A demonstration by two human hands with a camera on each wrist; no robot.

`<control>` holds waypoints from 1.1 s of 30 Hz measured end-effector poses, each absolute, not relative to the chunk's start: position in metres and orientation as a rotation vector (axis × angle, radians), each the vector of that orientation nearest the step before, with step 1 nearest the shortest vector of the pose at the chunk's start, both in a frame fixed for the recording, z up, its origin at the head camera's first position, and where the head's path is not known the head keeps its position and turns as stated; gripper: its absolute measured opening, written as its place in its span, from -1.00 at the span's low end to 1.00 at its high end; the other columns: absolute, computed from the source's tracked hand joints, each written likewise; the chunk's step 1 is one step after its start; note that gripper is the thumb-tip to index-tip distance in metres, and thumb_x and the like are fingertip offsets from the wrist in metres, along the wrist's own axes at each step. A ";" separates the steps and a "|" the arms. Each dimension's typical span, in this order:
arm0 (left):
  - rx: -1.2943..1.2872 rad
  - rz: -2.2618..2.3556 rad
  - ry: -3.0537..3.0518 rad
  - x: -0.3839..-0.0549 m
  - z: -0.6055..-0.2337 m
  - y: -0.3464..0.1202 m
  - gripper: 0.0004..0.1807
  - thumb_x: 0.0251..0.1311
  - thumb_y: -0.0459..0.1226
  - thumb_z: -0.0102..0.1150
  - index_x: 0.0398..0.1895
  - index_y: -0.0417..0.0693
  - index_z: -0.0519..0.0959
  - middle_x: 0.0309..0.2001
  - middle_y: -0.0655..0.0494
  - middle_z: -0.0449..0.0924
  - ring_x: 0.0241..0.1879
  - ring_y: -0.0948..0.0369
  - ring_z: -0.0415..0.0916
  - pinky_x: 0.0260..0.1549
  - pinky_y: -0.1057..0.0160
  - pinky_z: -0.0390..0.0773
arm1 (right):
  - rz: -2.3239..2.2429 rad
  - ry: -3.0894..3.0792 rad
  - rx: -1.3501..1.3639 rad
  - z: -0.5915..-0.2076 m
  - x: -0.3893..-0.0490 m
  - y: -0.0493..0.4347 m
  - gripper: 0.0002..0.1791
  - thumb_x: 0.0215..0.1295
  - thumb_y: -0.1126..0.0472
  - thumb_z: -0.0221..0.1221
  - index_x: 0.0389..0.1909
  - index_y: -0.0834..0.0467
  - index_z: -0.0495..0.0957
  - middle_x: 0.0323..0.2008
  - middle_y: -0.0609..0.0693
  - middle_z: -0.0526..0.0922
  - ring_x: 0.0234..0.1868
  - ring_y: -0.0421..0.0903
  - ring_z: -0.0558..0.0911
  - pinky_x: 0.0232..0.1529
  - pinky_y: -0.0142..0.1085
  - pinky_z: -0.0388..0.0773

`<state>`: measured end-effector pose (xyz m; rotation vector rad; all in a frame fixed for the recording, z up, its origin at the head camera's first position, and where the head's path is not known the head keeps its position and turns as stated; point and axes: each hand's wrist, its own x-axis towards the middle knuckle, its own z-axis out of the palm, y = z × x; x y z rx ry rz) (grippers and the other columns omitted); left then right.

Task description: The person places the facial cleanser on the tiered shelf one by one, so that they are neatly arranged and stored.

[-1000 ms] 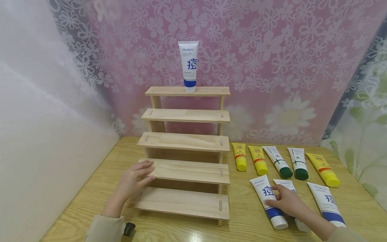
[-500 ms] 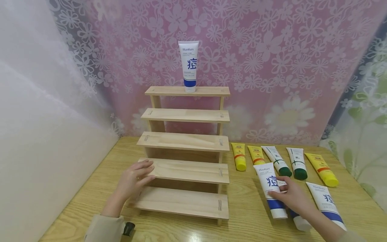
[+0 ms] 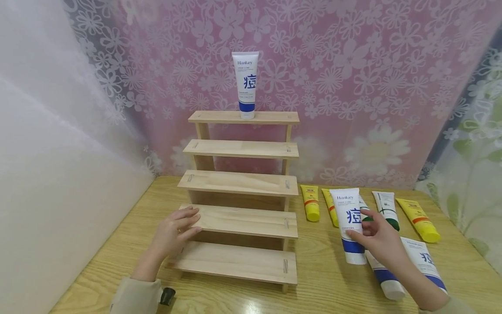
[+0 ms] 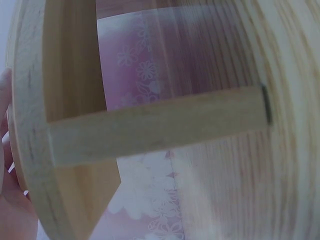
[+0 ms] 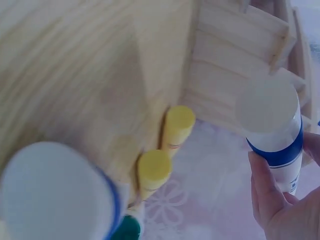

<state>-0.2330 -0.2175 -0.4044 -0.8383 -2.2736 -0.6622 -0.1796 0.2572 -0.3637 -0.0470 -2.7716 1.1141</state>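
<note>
My right hand (image 3: 382,239) pinches a white and blue squeeze tube (image 3: 349,222) between thumb and fingers, cap down and raised off the table. In the right wrist view the white cap of that tube (image 5: 267,107) faces the camera. My left hand (image 3: 172,231) rests on the left end of the second-lowest step of a wooden stepped shelf (image 3: 243,222); the left wrist view shows its fingers (image 4: 6,125) at the board's edge. Another white and blue tube (image 3: 246,85) stands upright, cap down, on the top step.
Two more white and blue tubes lie at the right, one (image 3: 386,279) partly under my right hand, the other (image 3: 423,261) beyond it. Behind them lie several yellow tubes (image 3: 311,203) and white tubes with green caps (image 3: 386,207). A small black object (image 3: 167,296) is by my left sleeve.
My right hand has lifted the white and blue tube off the table, up and away from me, turning it more upright. My left hand has stayed on the shelf.
</note>
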 end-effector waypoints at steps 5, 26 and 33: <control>-0.841 -0.664 -2.257 -0.233 -0.405 -0.217 -0.60 -0.25 -0.32 0.38 -0.24 -0.30 0.61 -0.11 -0.05 0.56 -0.02 0.00 0.43 0.02 -0.07 0.30 | 1.141 -2.729 -0.035 -0.354 -0.181 0.249 -0.08 0.04 -0.17 0.18 0.24 0.33 0.07 -0.08 0.37 0.45 -0.16 0.14 0.50 -0.26 -0.12 0.56; -0.862 -0.633 -2.226 -0.234 -0.406 -0.220 -0.61 -0.28 -0.30 0.39 -0.27 -0.28 0.62 -0.12 -0.04 0.56 -0.04 0.00 0.44 -0.07 -0.06 0.38 | 1.346 -2.577 0.041 -0.327 -0.186 0.218 -0.14 0.05 -0.06 0.22 0.26 0.25 0.05 -0.01 0.32 0.41 -0.09 0.15 0.45 -0.14 0.05 0.47; -0.881 -0.642 -2.202 -0.233 -0.406 -0.219 -0.63 -0.24 -0.27 0.37 -0.28 -0.26 0.62 -0.13 -0.04 0.57 -0.05 0.00 0.45 0.02 0.00 0.32 | 1.314 -2.506 0.112 -0.327 -0.192 0.212 -0.24 0.05 0.06 0.26 0.21 0.26 0.15 -0.08 0.29 0.48 -0.18 0.10 0.51 -0.23 -0.05 0.53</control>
